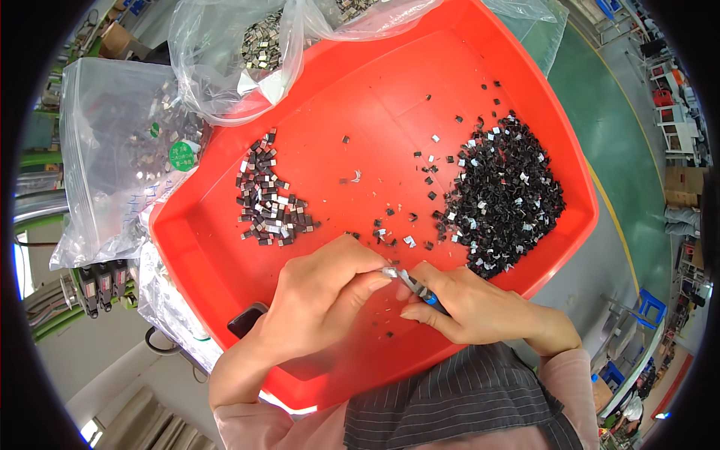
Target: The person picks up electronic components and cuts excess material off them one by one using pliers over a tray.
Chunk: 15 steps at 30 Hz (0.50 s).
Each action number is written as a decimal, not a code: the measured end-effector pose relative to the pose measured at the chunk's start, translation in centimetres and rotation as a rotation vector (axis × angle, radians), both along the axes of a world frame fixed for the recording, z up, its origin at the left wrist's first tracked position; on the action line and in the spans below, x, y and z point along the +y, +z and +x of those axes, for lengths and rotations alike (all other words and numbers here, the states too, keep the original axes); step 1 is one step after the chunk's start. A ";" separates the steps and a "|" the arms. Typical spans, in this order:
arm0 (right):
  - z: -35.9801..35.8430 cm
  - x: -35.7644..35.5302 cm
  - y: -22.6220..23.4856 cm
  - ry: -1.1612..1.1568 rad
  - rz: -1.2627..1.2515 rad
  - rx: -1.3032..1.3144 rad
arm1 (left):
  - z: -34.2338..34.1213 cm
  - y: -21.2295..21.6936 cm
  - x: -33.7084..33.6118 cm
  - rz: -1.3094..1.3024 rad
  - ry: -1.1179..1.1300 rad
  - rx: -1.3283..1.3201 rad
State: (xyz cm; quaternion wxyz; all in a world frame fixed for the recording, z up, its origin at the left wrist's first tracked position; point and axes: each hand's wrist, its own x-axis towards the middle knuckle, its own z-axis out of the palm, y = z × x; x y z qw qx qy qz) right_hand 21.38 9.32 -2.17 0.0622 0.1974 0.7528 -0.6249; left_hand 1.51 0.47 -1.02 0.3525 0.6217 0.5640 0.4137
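Observation:
Over the near part of a red plastic tray, my left hand pinches a small silvery metal piece between thumb and fingers. My right hand is wrapped round small pliers with blue on the handle, their jaws close to the metal piece. Whether the jaws touch it I cannot tell. On the tray's left lies a pile of small black-and-silver connector-like pieces. A larger heap of tiny black bits, mixed with white and silvery ones, fills the right side. Loose bits lie scattered between the two piles.
A clear plastic bag holding metal pieces hangs over the tray's far left rim. Another clear bag with a green round sticker stands to the left. A dark rectangular object sits at the tray's near left, beside my left forearm.

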 end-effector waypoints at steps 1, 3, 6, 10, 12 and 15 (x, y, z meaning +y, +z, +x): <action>0.0 0.1 0.2 -0.003 -0.073 0.003 | 0.1 -0.1 0.1 0.096 0.003 0.053; -0.1 0.0 0.5 -0.026 -0.184 0.052 | 0.1 -0.1 0.1 0.213 0.005 0.134; -0.5 0.6 1.5 0.026 -0.339 -0.012 | 0.2 -0.5 0.1 0.350 0.037 0.216; -0.4 0.3 1.4 -0.005 -0.401 0.037 | 0.4 -0.5 0.1 0.332 0.054 0.174; -0.4 0.2 1.0 -0.015 -0.177 -0.019 | 0.3 -0.2 0.4 0.218 0.044 0.062; -0.1 -0.4 -0.5 -0.018 0.038 0.110 | 0.1 0.0 0.1 0.029 -0.008 0.093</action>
